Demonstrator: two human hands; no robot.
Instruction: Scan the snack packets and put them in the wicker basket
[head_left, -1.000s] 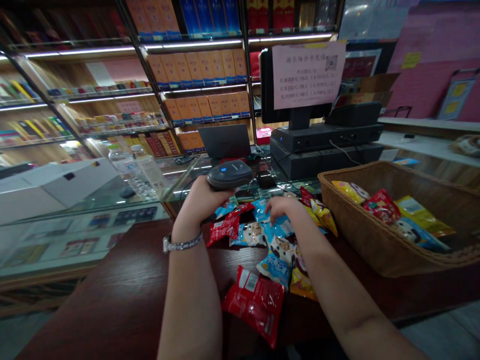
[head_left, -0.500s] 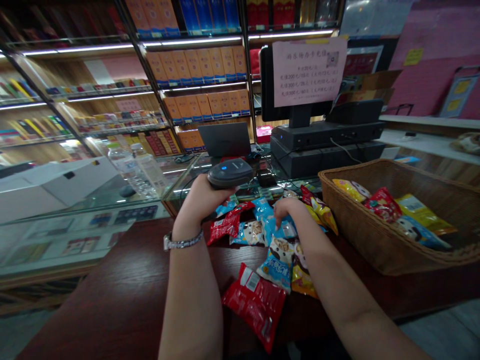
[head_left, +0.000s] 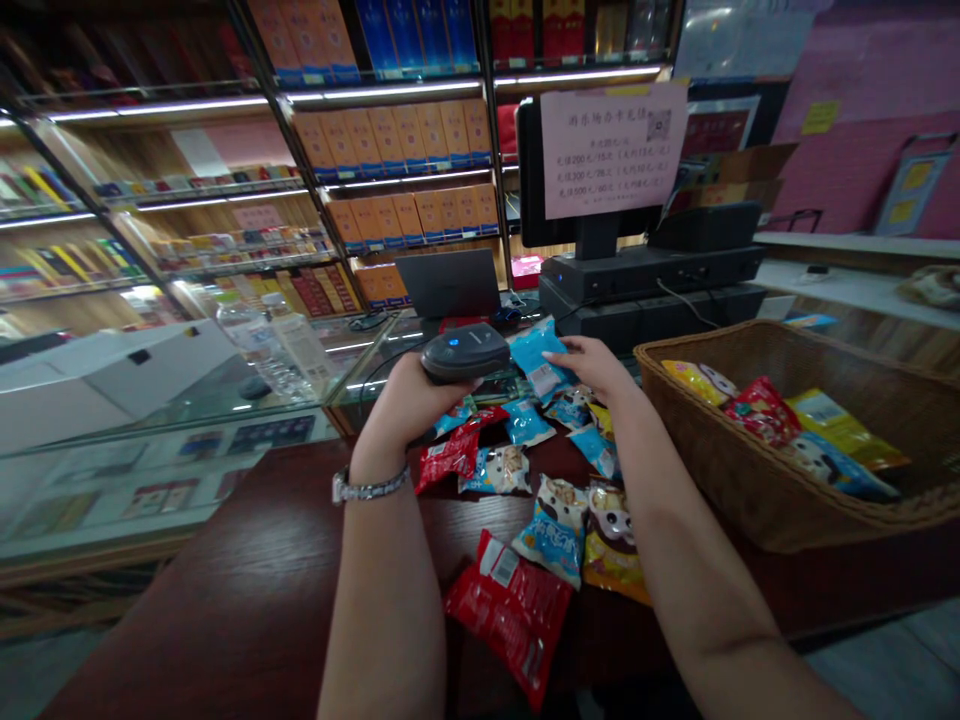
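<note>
My left hand [head_left: 405, 400], with a metal watch band on the wrist, is closed around a dark barcode scanner [head_left: 465, 352] showing a blue light. To its right, my right hand [head_left: 596, 365] pinches a blue snack bag [head_left: 538, 358] by its edge, raised above the others, its printed label facing me. Beneath both hands lie several snack bags: a red bag [head_left: 453, 450], a blue-and-white bag [head_left: 495, 468] and a small blue bag [head_left: 526, 422]. Nearer me are a large red bag [head_left: 514, 610], a blue cow-print bag [head_left: 556, 525] and a yellow bag [head_left: 613, 540].
A wicker basket [head_left: 697, 460] holding several snack bags stands on the right. Behind are a black monitor base [head_left: 645, 290], a sign-covered screen [head_left: 607, 150] and a laptop [head_left: 448, 283]. Plastic bottles [head_left: 259, 340] and a white box [head_left: 97, 380] sit on the glass counter at left.
My right hand has lifted a blue snack bag from the pile, up and forward beside the scanner. My left hand and the scanner have barely moved.
</note>
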